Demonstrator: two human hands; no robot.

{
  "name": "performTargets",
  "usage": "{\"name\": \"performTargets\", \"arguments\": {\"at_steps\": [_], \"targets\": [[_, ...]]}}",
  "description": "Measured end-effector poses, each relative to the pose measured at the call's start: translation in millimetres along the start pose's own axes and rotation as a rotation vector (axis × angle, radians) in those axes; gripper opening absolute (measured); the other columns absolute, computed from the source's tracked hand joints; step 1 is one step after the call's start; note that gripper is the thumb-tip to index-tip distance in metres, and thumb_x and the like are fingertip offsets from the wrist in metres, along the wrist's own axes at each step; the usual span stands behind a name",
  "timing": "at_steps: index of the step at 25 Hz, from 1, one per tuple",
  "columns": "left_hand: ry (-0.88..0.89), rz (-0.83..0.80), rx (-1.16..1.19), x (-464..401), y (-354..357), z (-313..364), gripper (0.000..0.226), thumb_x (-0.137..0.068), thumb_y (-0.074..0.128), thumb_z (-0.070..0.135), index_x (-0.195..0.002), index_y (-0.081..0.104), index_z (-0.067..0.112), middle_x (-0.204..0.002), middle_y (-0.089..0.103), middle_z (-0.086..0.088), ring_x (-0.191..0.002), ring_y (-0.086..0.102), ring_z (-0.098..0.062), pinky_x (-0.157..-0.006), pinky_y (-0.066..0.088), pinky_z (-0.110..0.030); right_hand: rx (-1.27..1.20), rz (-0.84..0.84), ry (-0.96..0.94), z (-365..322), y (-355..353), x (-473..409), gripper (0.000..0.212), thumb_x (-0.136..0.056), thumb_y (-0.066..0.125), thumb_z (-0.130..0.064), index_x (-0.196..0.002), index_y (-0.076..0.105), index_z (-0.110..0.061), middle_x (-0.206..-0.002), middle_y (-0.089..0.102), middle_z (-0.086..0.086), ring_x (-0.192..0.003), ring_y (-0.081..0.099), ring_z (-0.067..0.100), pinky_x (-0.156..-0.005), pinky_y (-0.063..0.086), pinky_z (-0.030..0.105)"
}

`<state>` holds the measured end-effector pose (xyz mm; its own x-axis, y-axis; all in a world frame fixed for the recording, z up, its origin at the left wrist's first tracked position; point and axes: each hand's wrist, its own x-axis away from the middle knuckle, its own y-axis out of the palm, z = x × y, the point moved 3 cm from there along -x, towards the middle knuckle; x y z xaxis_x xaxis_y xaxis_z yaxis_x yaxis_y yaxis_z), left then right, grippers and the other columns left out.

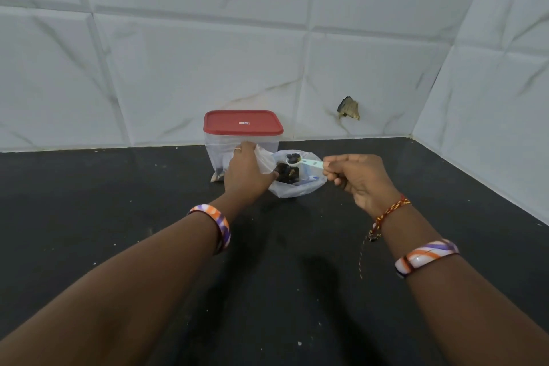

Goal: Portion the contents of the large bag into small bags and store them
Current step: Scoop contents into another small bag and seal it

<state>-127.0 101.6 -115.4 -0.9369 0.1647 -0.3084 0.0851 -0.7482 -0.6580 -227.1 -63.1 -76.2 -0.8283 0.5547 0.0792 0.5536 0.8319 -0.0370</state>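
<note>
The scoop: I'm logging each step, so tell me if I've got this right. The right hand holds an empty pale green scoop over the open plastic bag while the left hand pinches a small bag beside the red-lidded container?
Not quite: the scoop is not empty. The head view shows dark pieces in its bowl. The rest stands: the right hand holds it over the open plastic bag, and the left hand pinches a small bag beside the red-lidded container.

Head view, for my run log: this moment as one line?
left hand holds bag open | right hand holds loaded scoop above bag
</note>
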Motion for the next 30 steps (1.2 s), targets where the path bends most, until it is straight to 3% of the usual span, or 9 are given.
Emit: {"name": "performTargets", "arguments": {"at_steps": [4,7,10,13,18,23,26,28,30], "targets": [[0.107,-0.006,-0.096,5,-6,12,0.067,-0.073,0.075,0.033,-0.127,0.041,0.011,-0.129,0.047,-0.008,-0.115,0.051,-0.026,-0.09,0.046,-0.039,0.245,-0.08,-0.294,-26,19,14,0.012,-0.08,0.063,0.005,-0.09,0.07,0.002,-0.066,0.065,0.007,-0.045,0.054,0.003,-0.045,0.044,0.01],[0.091,0.007,0.012,3,-12,20,0.064,-0.072,0.076,0.031,-0.124,0.042,0.012,-0.123,0.049,-0.008,-0.109,0.051,-0.024,-0.086,0.046,-0.037,0.767,0.001,-0.941,-40,36,30,0.016,-0.081,0.061,-0.002,-0.09,0.075,-0.004,-0.079,0.073,0.008,-0.061,0.063,0.01,-0.06,0.045,0.012],[0.047,0.013,0.111,0,-16,22,0.064,-0.073,0.076,0.029,-0.125,0.043,0.011,-0.122,0.051,-0.008,-0.11,0.05,-0.022,-0.084,0.042,-0.031,1.028,0.055,-1.391,-34,43,36,0.019,-0.072,0.059,0.0,-0.08,0.075,-0.006,-0.067,0.07,0.01,-0.054,0.064,0.025,-0.049,0.047,0.023],[0.041,0.011,0.118,-2,-14,20,0.063,-0.072,0.076,0.029,-0.124,0.044,0.011,-0.122,0.052,-0.008,-0.11,0.049,-0.021,-0.083,0.041,-0.029,0.88,0.025,-1.295,-27,37,31,0.017,-0.074,0.061,0.0,-0.083,0.075,-0.004,-0.07,0.072,0.011,-0.058,0.065,0.022,-0.053,0.052,0.024],[-0.014,-0.115,0.008,-1,1,8,0.08,-0.062,0.082,0.039,-0.124,0.041,0.009,-0.121,0.05,-0.008,-0.108,0.051,-0.023,-0.088,0.049,-0.038,0.281,0.043,-0.485,-8,8,2,0.015,-0.08,0.067,-0.001,-0.093,0.073,-0.001,-0.068,0.068,0.003,-0.043,0.057,-0.001,-0.046,0.042,0.007],[-0.06,-0.25,-0.062,-6,12,-5,0.079,-0.066,0.081,0.035,-0.126,0.038,0.008,-0.121,0.053,-0.011,-0.11,0.054,-0.026,-0.088,0.05,-0.039,-0.043,-0.057,-0.175,19,-6,-4,0.009,-0.08,0.063,0.006,-0.083,0.07,0.0,-0.054,0.066,0.0,-0.042,0.055,0.002,-0.041,0.041,0.011],[-0.12,-0.104,-0.017,-14,4,-5,0.062,-0.078,0.071,0.028,-0.126,0.04,0.005,-0.122,0.056,-0.013,-0.112,0.055,-0.028,-0.087,0.049,-0.038,0.208,-0.108,-0.235,29,-3,-8,0.01,-0.079,0.066,0.002,-0.087,0.072,0.001,-0.063,0.068,0.005,-0.044,0.057,0.002,-0.044,0.043,0.01],[-0.128,-0.077,-0.027,-19,4,0,0.055,-0.079,0.069,0.024,-0.124,0.043,0.005,-0.12,0.057,-0.013,-0.109,0.057,-0.027,-0.084,0.048,-0.035,0.613,-0.011,-0.535,29,5,-13,0.011,-0.078,0.066,0.0,-0.085,0.074,0.0,-0.068,0.071,0.007,-0.051,0.062,0.004,-0.053,0.048,0.013],[-0.102,-0.095,-0.031,-20,8,8,0.048,-0.08,0.068,0.023,-0.119,0.047,0.005,-0.115,0.059,-0.012,-0.105,0.058,-0.025,-0.081,0.048,-0.033,1.01,0.048,-0.875,30,22,-17,0.007,-0.075,0.068,-0.001,-0.078,0.074,0.001,-0.071,0.071,0.014,-0.061,0.067,0.023,-0.059,0.05,0.024]]}}
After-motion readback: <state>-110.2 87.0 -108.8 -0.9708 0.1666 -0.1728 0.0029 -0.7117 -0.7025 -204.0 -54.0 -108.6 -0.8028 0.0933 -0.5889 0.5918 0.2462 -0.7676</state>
